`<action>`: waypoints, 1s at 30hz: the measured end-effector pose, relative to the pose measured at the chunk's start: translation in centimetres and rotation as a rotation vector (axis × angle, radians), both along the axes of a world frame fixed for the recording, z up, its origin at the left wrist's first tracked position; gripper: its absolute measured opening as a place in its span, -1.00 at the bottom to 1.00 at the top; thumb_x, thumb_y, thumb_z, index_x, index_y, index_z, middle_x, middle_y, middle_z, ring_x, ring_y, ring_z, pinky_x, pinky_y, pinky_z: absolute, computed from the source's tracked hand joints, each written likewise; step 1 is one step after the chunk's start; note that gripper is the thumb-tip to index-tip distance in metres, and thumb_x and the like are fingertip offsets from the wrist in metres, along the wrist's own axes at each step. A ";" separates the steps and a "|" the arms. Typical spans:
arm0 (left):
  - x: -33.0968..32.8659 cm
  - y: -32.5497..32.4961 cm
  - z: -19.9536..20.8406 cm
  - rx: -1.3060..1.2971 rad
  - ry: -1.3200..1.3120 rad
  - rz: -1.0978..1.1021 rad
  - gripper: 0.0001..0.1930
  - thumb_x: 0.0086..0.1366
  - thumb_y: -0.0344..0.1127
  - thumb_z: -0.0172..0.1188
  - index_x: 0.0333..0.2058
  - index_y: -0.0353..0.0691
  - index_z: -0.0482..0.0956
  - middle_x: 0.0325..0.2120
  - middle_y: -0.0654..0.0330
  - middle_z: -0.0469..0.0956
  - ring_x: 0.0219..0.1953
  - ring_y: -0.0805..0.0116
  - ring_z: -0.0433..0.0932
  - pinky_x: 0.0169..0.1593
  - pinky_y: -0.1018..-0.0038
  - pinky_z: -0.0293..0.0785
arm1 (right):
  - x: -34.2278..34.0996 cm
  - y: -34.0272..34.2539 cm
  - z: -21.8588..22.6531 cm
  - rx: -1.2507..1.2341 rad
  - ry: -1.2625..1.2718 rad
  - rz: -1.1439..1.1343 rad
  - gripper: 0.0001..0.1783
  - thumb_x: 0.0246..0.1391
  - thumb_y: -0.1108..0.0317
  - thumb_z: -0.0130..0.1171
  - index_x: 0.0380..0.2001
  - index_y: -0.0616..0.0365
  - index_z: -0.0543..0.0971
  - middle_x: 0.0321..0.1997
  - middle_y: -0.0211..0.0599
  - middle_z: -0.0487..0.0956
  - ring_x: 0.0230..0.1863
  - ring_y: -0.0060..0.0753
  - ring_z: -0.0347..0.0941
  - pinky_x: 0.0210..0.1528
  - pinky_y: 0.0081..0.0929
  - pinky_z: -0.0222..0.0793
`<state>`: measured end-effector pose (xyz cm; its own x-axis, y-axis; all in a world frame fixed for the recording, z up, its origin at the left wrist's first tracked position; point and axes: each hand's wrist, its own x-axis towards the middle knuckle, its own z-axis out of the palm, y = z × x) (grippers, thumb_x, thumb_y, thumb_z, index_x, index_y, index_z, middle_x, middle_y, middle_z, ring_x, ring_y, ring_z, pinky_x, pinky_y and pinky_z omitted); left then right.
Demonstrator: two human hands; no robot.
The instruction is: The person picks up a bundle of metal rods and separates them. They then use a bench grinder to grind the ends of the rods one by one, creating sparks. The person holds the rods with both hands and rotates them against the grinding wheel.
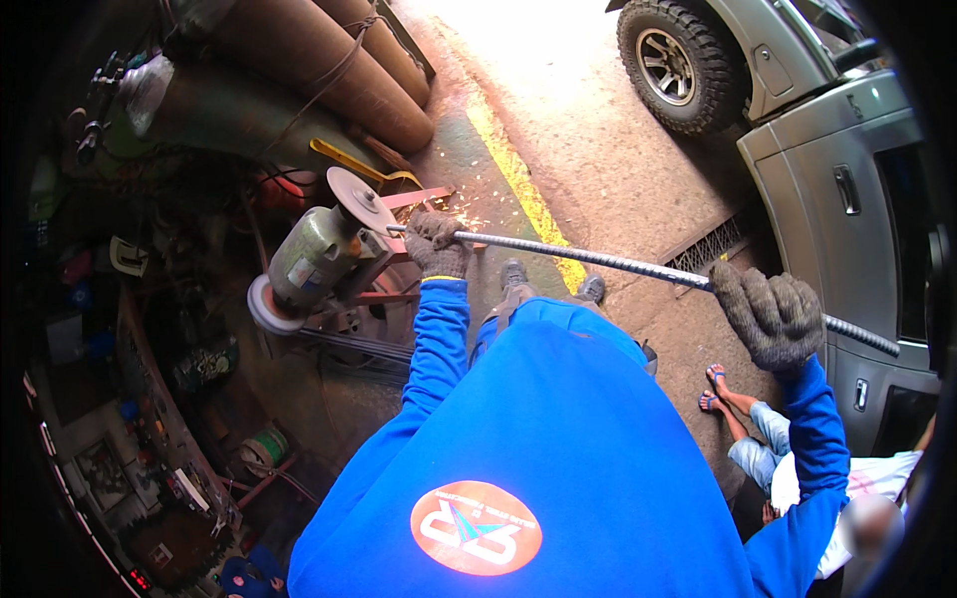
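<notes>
A long ribbed steel bar (588,261) runs from left to right across the view in front of my body. My left hand (437,242), in a dark grey knit glove, is closed around it near its left end. That end meets the edge of a disc-shaped grinding wheel (360,201) on a bench grinder (311,259), and orange sparks (465,206) fly just beyond. Farther right, my right hand (768,314), gloved the same way, grips the bar from above, with its end sticking out past the fingers. The grinder's second wheel (272,307) faces away from the bar.
Brown gas cylinders (329,70) lie at the upper left, near a yellow bracket (349,159). A grey vehicle (817,169) stands at the right beside a floor grate (708,249). A person in sandals (763,434) is at the lower right. Cluttered shelves (169,399) fill the left.
</notes>
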<state>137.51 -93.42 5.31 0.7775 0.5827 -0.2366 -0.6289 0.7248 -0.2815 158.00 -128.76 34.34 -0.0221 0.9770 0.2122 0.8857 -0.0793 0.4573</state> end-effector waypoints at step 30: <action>9.9 -21.3 17.9 1.059 0.661 -0.415 -0.72 0.44 -0.22 -0.06 -0.46 -0.19 0.38 -0.74 0.29 0.33 -0.71 0.50 0.34 -0.61 0.52 0.33 | -2.3 -15.4 -41.7 -0.078 1.613 -1.107 -0.65 -0.02 0.16 0.30 -0.16 0.06 0.62 -0.39 -0.12 0.64 -0.37 -0.21 0.58 -0.27 -0.30 0.47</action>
